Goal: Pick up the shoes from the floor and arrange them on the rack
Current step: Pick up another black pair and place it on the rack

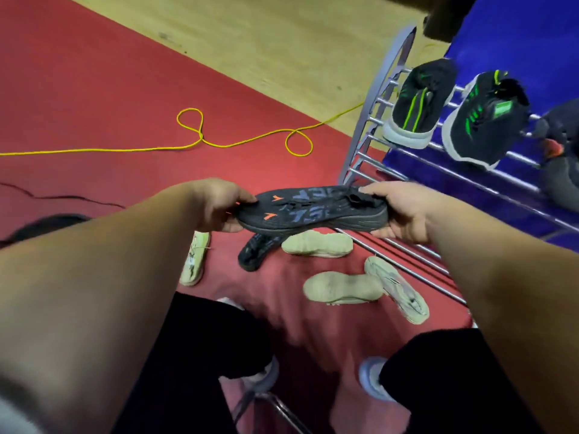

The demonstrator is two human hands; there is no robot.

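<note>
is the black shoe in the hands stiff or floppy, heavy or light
Probably fairly stiff: the black shoe spans from left hand to right hand without sagging. Likely light, since just a grip at each end carries it.

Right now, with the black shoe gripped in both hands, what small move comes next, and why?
Probably swing the black orange-marked shoe right onto the silver metal rack: left hand and right hand grip its ends, and bare rails show below the two black green-striped sneakers. Its likely mate lies on the red carpet.
</note>
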